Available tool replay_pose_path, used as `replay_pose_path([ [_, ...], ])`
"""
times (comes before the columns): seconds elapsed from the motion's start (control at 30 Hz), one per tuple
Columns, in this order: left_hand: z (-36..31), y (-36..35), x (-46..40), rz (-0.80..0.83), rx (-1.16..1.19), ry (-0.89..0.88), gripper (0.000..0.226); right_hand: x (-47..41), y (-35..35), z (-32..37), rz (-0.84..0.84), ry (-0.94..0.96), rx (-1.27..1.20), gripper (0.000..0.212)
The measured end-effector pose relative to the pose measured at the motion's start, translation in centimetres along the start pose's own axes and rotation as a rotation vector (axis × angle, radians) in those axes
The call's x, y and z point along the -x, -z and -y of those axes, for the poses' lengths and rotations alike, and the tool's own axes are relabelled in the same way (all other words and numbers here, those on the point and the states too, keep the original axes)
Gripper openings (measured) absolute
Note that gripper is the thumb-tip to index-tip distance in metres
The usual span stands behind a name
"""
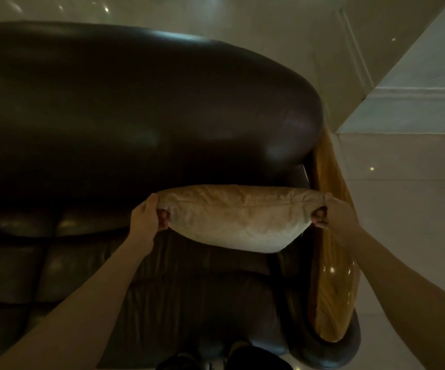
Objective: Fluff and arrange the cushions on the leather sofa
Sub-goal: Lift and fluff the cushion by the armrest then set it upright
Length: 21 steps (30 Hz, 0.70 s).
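You've got the tan cushion [238, 218] pinched at both ends, left hand [146, 218] and right hand [336, 213] each clamped on a corner, holding it over the seat of the dark leather sofa [135, 116]. The backrest bulges right behind it, wooden armrest [332, 276] just to the right, glossy floor [408, 196] beyond.

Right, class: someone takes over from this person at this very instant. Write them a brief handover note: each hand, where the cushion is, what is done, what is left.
Left hand: gripping the left end of the beige cushion.
Right hand: gripping its right end.
Cushion: held between both hands, above the seat at the right end of the dark leather sofa, in front of the backrest, next to the wooden armrest.
Done: cushion picked up; how far it is fluffed cannot be told.
Left: finish plumping it and set it against the backrest. No other cushions are in view.
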<state>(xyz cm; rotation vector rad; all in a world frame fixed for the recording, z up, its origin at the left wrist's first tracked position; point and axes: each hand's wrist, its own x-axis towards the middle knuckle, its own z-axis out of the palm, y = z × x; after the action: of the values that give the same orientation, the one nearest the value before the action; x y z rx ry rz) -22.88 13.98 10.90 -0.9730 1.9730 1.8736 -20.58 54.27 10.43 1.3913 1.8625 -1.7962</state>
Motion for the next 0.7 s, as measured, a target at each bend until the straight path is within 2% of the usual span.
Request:
replay_pose_path([
  [0.3,-1.2,-2.3,-3.3,-0.011,0.051,0.060,0.036,-3.4,-1.7,2.1,-0.008,0.052,-0.028,0.030],
  [0.53,-0.9,-3.8,-4.7,0.080,0.022,0.088,0.036,-5.8,-2.5,2.8,0.111,0.052,0.060,0.046],
  [0.7,0.9,-4.7,-4.5,0.085,-0.029,0.071,0.046,-6.3,-3.2,2.1,0.123,0.074,0.041,0.043],
])
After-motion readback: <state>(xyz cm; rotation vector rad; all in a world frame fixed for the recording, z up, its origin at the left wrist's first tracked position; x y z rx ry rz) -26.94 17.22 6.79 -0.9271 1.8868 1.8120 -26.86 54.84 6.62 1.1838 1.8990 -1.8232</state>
